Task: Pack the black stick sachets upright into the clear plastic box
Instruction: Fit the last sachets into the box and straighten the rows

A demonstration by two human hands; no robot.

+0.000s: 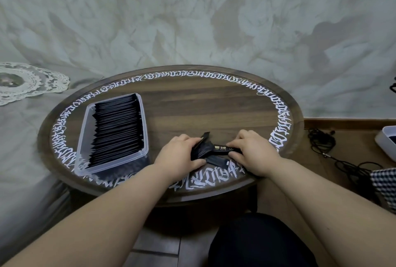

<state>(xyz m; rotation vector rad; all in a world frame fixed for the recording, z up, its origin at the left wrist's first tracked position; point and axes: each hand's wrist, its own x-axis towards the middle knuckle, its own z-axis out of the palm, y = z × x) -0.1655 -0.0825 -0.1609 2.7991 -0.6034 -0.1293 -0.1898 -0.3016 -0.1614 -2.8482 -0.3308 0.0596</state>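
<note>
— Both forearms reached over a dark knee (pixel 255 243) toward what?

— A round wooden table (pixel 192 104) ringed with white lettering, set against a pale mural wall (pixel 192 20). The left hand (pixel 179 155) gripped a small bundle of black sachets (pixel 200 151); the right hand (pixel 255 152) pinched one sachet (pixel 220 147).

— And the box?

— One clear plastic box (pixel 85 134) stood on the table's left side, packed with upright sachets too many to count.
</note>
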